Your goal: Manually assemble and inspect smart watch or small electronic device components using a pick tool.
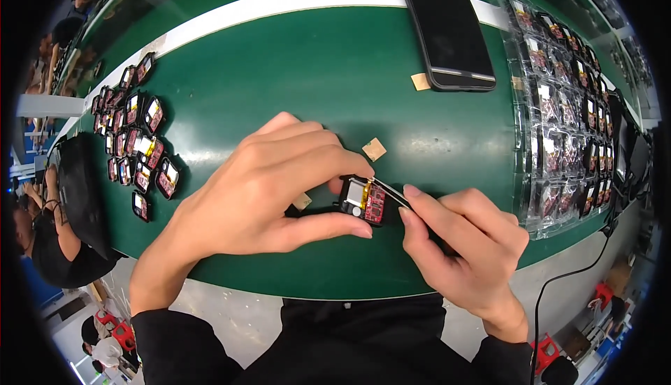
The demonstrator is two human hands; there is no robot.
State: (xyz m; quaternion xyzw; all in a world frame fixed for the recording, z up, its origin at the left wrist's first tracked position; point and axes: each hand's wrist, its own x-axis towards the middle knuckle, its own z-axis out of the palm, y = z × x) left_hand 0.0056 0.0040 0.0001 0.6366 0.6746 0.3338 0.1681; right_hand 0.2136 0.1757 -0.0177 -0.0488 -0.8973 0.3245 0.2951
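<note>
The left hand [269,186] is clamped on a small black plastic casing with a red circuit board inside [365,202], its thumb along the near edge and its fingers at the far edge. This casing sits low in the middle of the view, over the glossy green bench [279,56], tilted a little, its open face turned up so that a silver-white rectangular block and a strip of yellow film show next to the board. The right hand [465,245] is closed around slim metal tweezers [396,196], thumb and forefinger together on the shanks, and the tips meet the far edge of the casing near the yellow film, close to the left fingertips; whether they grip anything there is too small to tell.

Just beyond the casing lies a small tan square of paper [374,149], and a second tan piece [302,201] shows partly under the left hand. On the left of the bench is a loose cluster of similar open black casings [140,140]. On the right stands a clear plastic tray [521,168] with rows of casings in it. A large black rectangular device [451,28] lies at the far side, beside another tan scrap [420,82]
</note>
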